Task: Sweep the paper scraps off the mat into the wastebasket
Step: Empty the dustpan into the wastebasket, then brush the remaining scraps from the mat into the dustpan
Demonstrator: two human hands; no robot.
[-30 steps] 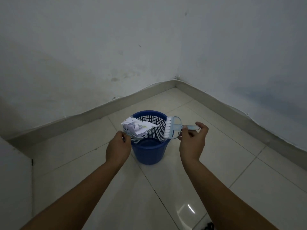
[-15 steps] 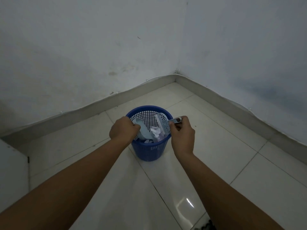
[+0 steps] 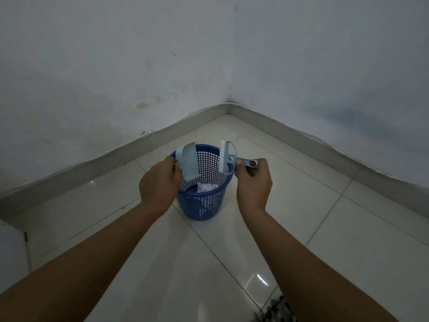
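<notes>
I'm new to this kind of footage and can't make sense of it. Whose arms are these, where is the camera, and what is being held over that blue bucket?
There is no machine here: a person wears one camera on the head, looking down at their own arms. The left hand grips a small pale blue dustpan, tipped over a blue mesh wastebasket that stands on the tiled floor in a room corner. The right hand holds a little hand brush by its handle, bristles beside the basket's rim. White paper scraps lie inside the basket.

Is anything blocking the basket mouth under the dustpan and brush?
Nothing visible. The wastebasket is open-topped, with paper scraps already inside; the dustpan and brush are held above its rim.
</notes>
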